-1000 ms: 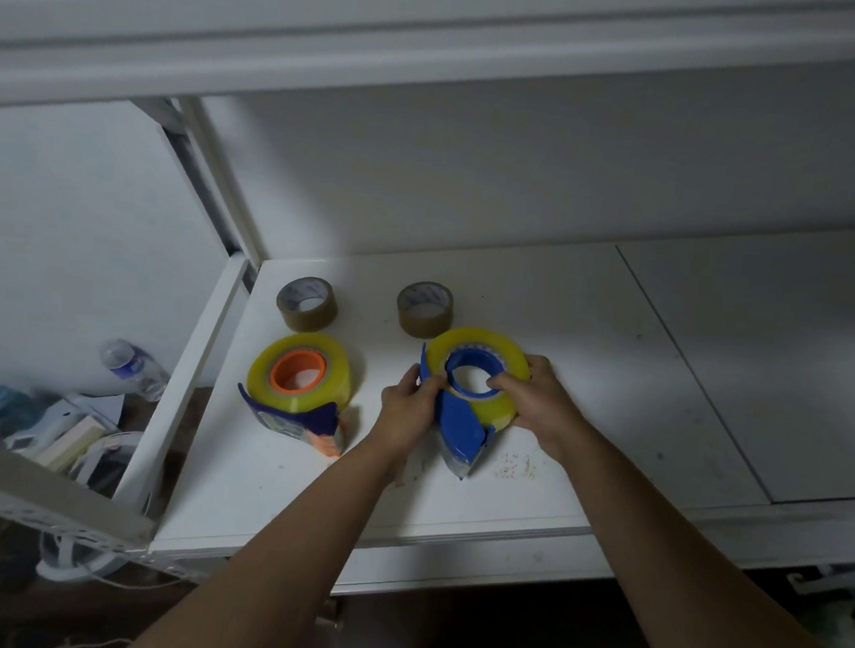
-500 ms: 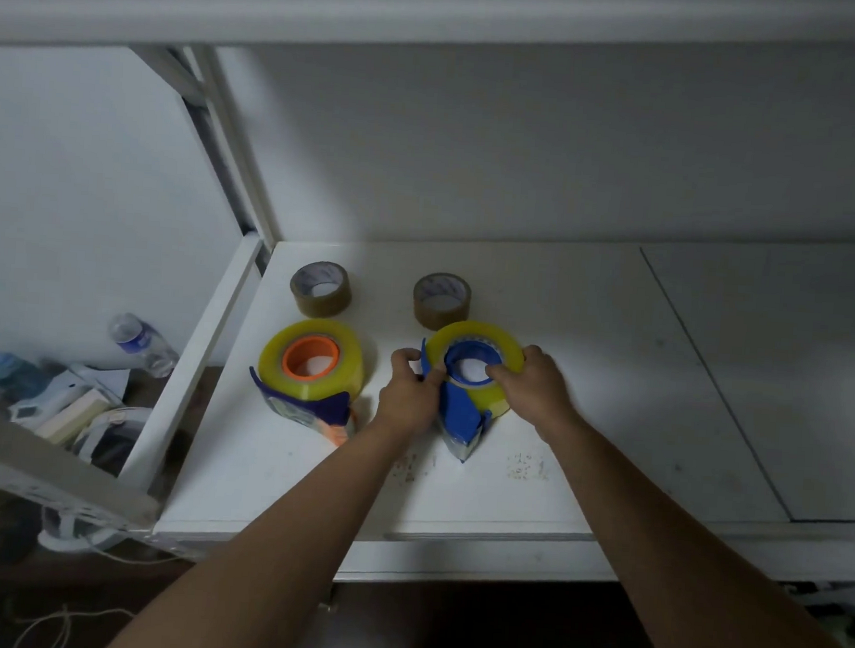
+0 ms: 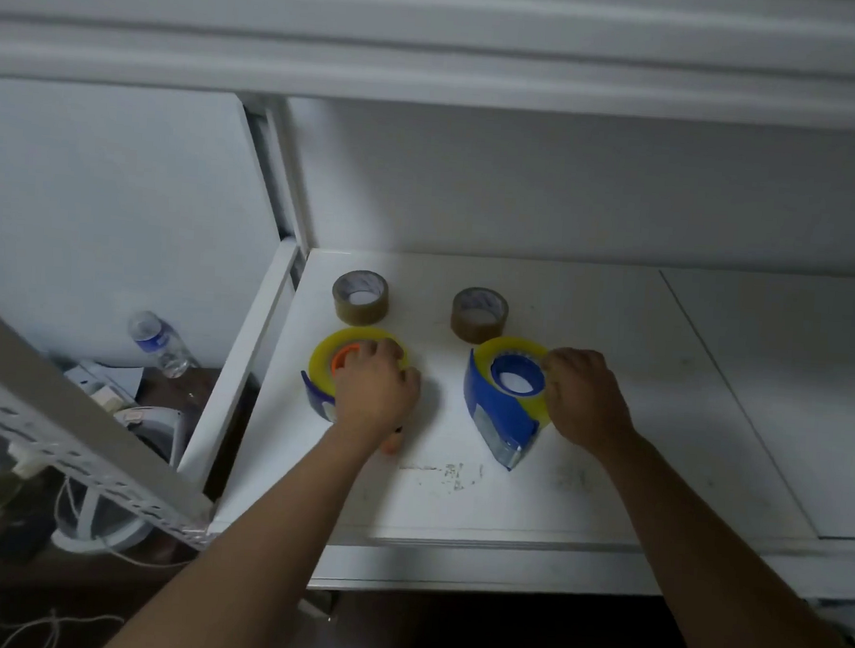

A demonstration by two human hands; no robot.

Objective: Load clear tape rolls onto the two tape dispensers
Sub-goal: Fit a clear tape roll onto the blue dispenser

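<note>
Left hand [image 3: 374,388], fingers curled over the near-right rim of the left-hand roll of clear, yellow-tinted tape [image 3: 325,362], which lies flat on the white shelf board [image 3: 581,473] with its orange plastic hub [image 3: 342,358] facing upward; the hand grips this roll from above, and the dark blue dispenser body [image 3: 316,401] shows beneath the roll at its near-left edge, an orange tip just visible below the wrist. Right hand [image 3: 584,396], fingers bent and pinching the far-right rim of the second clear, yellow-tinted tape roll [image 3: 536,403], which sits in the blue plastic teardrop-shaped dispenser [image 3: 492,418] around its blue hub [image 3: 516,379]. This dispenser's long axis runs from the roll, at the far end, toward the viewer and slightly rightward, ending in the pointed cutter nose [image 3: 510,456], which lies just left of the right wrist. Each hand is thus directly on its own unit, the two units well apart from one another, so neither arm needs to cross. Both rolls appear seated on their hubs; the task is judged nearly complete, with any remaining work likely a matter of seating or feeding tape toward each nose. Whether a free tape end has been drawn out cannot be told. Behind stand two smaller brown packing-tape rolls, left [image 3: 360,297] and right [image 3: 479,314], untouched.
</note>
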